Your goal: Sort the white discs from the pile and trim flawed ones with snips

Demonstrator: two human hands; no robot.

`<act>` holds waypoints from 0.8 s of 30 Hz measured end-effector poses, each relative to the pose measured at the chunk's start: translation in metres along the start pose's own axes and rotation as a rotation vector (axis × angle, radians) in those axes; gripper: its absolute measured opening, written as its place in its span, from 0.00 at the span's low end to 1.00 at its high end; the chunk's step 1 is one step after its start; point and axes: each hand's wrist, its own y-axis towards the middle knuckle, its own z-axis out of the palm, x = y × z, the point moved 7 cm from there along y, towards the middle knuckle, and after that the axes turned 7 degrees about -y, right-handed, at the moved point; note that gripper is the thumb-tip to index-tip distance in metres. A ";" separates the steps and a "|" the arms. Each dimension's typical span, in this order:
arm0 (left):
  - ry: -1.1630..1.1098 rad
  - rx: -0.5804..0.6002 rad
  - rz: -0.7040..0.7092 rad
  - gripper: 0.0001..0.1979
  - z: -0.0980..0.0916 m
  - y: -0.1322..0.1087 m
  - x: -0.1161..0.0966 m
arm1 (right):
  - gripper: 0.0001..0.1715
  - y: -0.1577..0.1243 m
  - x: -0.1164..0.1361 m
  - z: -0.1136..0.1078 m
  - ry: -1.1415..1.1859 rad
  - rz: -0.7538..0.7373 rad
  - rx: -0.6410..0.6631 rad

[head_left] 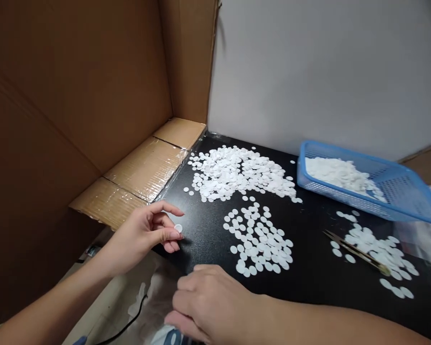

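The left hand (145, 234) pinches a white disc (178, 228); more discs (264, 242) strew a black table (204, 223).

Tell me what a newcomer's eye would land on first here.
Likely the heap of white discs, bright against the black tabletop, at the back. Next, the blue basket at the right, partly filled with white pieces. Then the left hand, pinching a single disc near the tabletop's left edge.

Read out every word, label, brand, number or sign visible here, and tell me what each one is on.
No text can be read.
Blue-and-white item at the bottom edge: possible marking, cut off and unreadable.
White discs, blue plastic basket, cardboard panel: no legible text shows.
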 end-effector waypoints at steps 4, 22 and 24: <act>-0.009 0.006 0.033 0.13 0.004 -0.004 -0.003 | 0.10 -0.004 -0.017 -0.028 0.270 0.261 -0.276; 0.327 0.021 0.067 0.12 -0.006 0.011 -0.011 | 0.13 -0.001 0.011 0.046 -0.551 -0.189 0.144; 0.454 0.003 0.151 0.12 0.000 0.024 -0.015 | 0.08 -0.003 0.017 0.056 -0.654 -0.283 0.108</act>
